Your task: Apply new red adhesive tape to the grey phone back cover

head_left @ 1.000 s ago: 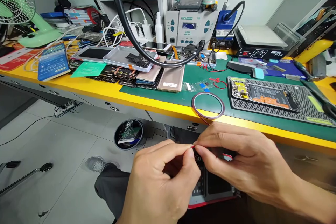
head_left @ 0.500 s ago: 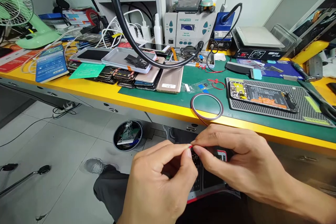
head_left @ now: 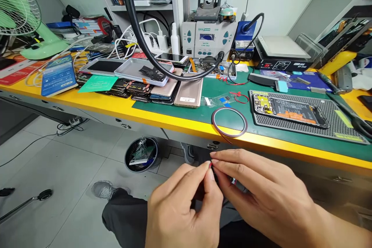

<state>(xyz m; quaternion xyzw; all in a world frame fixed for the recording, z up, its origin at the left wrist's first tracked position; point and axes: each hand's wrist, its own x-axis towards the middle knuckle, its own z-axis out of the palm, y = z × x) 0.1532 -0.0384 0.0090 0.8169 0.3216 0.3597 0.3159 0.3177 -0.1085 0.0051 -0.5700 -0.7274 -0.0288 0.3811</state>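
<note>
My left hand (head_left: 184, 205) pinches a tiny red strip (head_left: 210, 165) between thumb and forefinger. Against it, the fingertips of my right hand (head_left: 263, 192) press together; both hands meet in front of the bench, over my lap. Most of the strip is covered by the fingers. Just beyond the hands, a thin roll of dark red tape (head_left: 245, 123) lies flat at the bench edge, its loose end hanging over the yellow border. To its right, an opened phone (head_left: 293, 109) with battery and boards exposed rests on a perforated grey plate (head_left: 337, 131).
Stacked phones (head_left: 188, 92) and a green card (head_left: 98, 83) cover the bench's left-centre. Behind stand a hot-air station (head_left: 207, 38) and a heating plate (head_left: 286, 48). A black hose (head_left: 136, 27) arches across the front. A bin (head_left: 141, 155) sits on the floor.
Both hands have shifted slightly downward, and my right fingers have straightened and closed over the strip. The strip now stands more upright. The camera view has tilted up a little.
</note>
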